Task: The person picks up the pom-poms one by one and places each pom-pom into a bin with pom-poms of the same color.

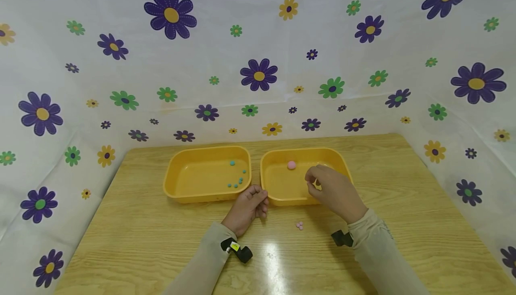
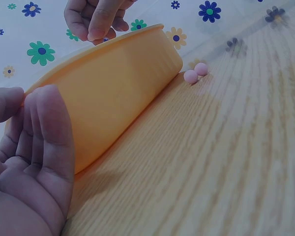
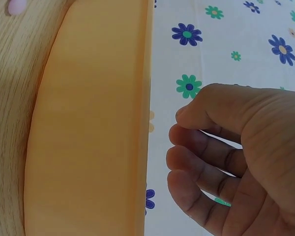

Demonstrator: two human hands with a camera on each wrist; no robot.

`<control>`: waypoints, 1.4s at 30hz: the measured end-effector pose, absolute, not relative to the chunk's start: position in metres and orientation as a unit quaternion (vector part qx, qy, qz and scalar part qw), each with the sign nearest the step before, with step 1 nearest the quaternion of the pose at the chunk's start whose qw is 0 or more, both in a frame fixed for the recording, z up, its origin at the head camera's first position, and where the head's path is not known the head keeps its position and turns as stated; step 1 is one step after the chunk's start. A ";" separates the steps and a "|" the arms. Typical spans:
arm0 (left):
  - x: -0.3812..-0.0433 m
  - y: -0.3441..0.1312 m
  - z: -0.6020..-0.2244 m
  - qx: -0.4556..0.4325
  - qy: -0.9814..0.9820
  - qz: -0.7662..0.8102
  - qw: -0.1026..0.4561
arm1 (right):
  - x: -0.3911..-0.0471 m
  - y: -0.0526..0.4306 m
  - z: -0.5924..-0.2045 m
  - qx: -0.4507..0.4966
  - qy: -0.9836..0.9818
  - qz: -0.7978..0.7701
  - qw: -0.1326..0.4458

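The person's right hand (image 1: 336, 192) hangs over the right half of the right yellow tray (image 1: 282, 185), palm inward, fingers bent, with the thumb brought close to the index finger. Whether something small sits between those fingertips cannot be told. The left hand (image 1: 247, 207) is at the same tray's near left corner, pinching the rim between thumb and fingers, with the fingers along the outside wall.

Inside the right tray, a round pink ball (image 1: 291, 165) lies toward the back, left of the right hand. In front of the tray, on the worktop (image 1: 141, 241), three smaller pink beads (image 1: 301, 227) are grouped together, between the two forearms.

Just beside the right tray, with a narrow gap between, stands the left yellow tray (image 1: 197, 176). Six small blue-green beads (image 1: 235, 186) are scattered over its right side, the one farthest back looking slightly larger than the others.

Both forearms wear beige sleeves (image 1: 201, 259), with a black strap (image 1: 242, 253) at each wrist. The worktop has a pale wood grain and a bright patch of reflected light near the front. Behind it and on both sides hangs a white cloth (image 1: 225, 57) printed with purple, green and yellow flowers.
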State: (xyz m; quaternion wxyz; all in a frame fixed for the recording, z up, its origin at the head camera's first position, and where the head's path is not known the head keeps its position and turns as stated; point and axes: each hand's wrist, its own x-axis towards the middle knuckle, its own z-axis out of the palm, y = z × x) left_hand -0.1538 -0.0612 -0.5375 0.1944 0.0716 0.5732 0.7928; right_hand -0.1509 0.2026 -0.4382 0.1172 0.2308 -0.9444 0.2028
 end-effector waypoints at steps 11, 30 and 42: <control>-0.153 -0.061 -0.540 0.073 0.570 0.794 0.196 | -0.151 0.201 -0.439 0.220 -0.949 0.202 0.099; -0.155 -0.062 -0.539 0.067 0.577 0.792 0.189 | -0.161 0.199 -0.445 0.228 -0.944 0.206 0.118; -0.156 -0.061 -0.539 0.075 0.571 0.795 0.193 | -0.188 0.198 -0.427 0.248 -0.941 0.205 0.101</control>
